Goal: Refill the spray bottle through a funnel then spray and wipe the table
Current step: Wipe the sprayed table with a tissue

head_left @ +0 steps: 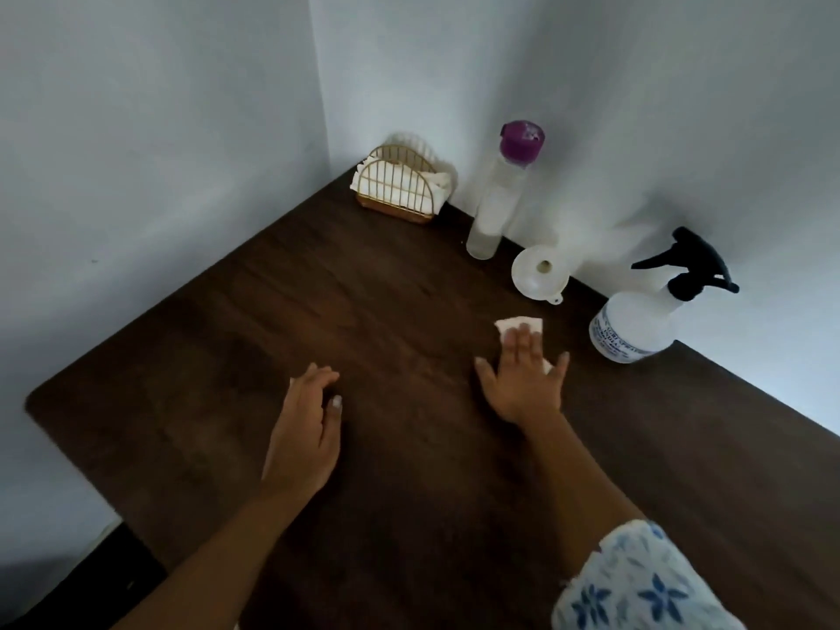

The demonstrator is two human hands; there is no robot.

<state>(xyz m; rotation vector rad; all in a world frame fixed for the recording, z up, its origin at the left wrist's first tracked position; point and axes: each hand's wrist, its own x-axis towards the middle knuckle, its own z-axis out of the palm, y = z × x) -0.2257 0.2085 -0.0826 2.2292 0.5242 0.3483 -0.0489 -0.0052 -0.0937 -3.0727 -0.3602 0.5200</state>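
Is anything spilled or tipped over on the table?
Only the funnel lies tilted on the table by the wall, between the tall bottle and the spray bottle, which both stand upright. No spill shows.

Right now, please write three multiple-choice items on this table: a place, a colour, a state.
1. Where is the funnel?
A) in the napkin holder
B) on the table, between the tall bottle and the spray bottle
C) on the floor
2. Which colour is the tall bottle's cap?
A) black
B) yellow
C) purple
3. What does the right hand do?
A) grips the spray bottle
B) lifts the funnel
C) presses flat on a white tissue
Answers: 1 B, it lies between both bottles; 2 C, the cap is purple; 3 C, straight fingers cover the tissue.
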